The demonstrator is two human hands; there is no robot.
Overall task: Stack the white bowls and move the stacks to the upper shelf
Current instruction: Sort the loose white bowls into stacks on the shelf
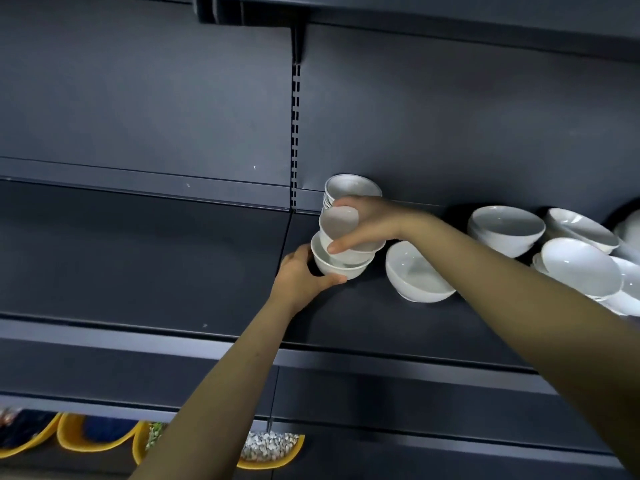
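My left hand (301, 275) grips the side of a small white bowl (337, 268) standing on the dark shelf (173, 271). My right hand (367, 223) holds a second small white bowl (337, 223) from above, tilted, its base sitting inside the lower one. Right behind them a short stack of small white bowls (351, 188) stands against the back panel. A larger white bowl (414, 271) sits alone just to the right. Further right, several large white bowls (505, 230) lie tilted and overlapping.
An upper shelf (450, 15) juts out at the top of the view. A slotted upright post (295, 133) divides the back panel. Below the shelf's front edge, yellow bowls (270, 452) with pebbles and other items sit on a lower level.
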